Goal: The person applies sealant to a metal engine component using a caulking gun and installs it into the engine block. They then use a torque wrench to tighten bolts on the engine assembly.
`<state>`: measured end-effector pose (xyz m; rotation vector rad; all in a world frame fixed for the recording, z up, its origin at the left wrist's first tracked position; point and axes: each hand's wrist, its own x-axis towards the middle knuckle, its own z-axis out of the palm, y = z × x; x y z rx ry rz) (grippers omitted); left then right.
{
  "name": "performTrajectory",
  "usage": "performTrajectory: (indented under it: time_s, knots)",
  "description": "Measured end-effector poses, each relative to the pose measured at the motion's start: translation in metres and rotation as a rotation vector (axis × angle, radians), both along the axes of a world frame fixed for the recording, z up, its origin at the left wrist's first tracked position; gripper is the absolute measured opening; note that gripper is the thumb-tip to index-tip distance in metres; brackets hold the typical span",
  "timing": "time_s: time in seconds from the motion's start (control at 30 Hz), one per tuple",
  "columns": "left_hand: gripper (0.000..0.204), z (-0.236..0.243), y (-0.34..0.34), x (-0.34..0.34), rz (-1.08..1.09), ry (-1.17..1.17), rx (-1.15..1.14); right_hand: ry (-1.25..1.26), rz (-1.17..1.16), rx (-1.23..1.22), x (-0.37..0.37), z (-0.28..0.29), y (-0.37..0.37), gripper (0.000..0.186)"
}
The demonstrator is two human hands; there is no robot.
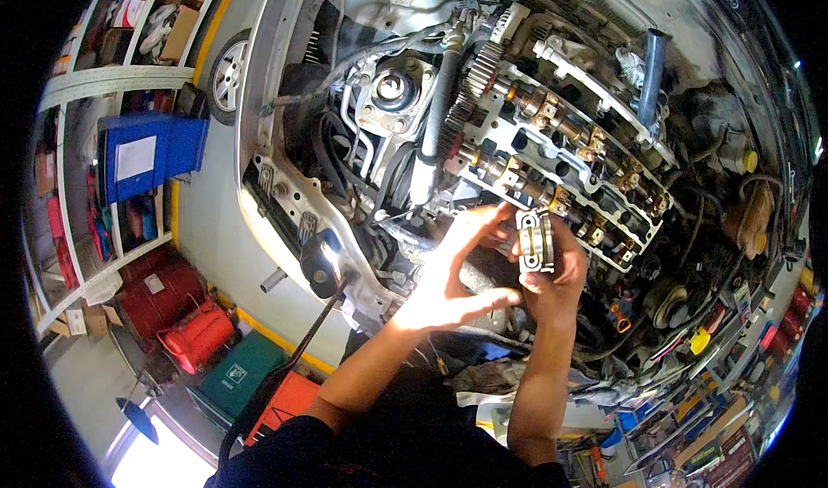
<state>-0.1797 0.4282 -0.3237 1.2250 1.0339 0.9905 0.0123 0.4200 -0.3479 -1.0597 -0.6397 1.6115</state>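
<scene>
We hold our left hand (448, 277) spread, its thumb stretched toward the right and its fingers bent forward, leaving a wide gap between. Our right hand (562, 268) comes up more steeply from below, wrist nearly straight, and its curled fingers grip a small silver metal part with rounded ends and bolt holes (535, 242). That part stands upright between our two hands, facing us; whether our left fingertips touch it, we cannot tell.

The part has a pale, smooth sheen with a curved, grooved middle. Just beyond our hands lies a pale silver, flat-edged metal cylinder head (556, 170), cut with rounded openings. Along it, nearest our fingers, runs a brown-tinged, glossy metal camshaft with lobes (511, 176). Ahead and to the left of our hands sits a dark grey metal gear with fine teeth (479, 69). Farther ahead on the right rises a smooth black cylindrical tube (653, 78).
</scene>
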Motion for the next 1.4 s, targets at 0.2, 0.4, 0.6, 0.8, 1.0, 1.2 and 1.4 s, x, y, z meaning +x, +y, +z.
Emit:
performTrajectory:
  time_s: [0.2,0.4,0.6,0.8,1.0,1.2,1.4]
  knots:
    - [0.054,-0.031,-0.003,-0.014,0.188,0.549,-0.078,-0.203,0.251,0.215,0.029,-0.004,0.066,0.075]
    - [0.059,-0.04,0.006,-0.005,0.166,0.666,-0.066,-0.313,0.741,0.17,0.028,0.006,0.151,0.074]
    - [0.07,-0.04,0.013,-0.006,0.105,0.661,-0.204,-0.43,1.071,0.204,0.013,-0.007,0.188,0.08]
    - [0.076,-0.053,0.009,-0.005,0.161,0.588,-0.175,-0.399,1.078,0.226,0.006,-0.031,0.194,0.078]
    - [0.079,-0.056,0.007,-0.005,0.173,0.514,-0.196,-0.374,1.115,0.194,0.004,-0.032,0.199,0.077]
    - [0.083,-0.056,0.008,-0.01,0.148,0.491,-0.198,-0.306,1.118,0.143,0.005,-0.034,0.202,0.077]
    - [0.087,-0.053,0.008,-0.008,0.129,0.507,-0.204,-0.297,1.113,0.167,0.005,-0.035,0.202,0.076]
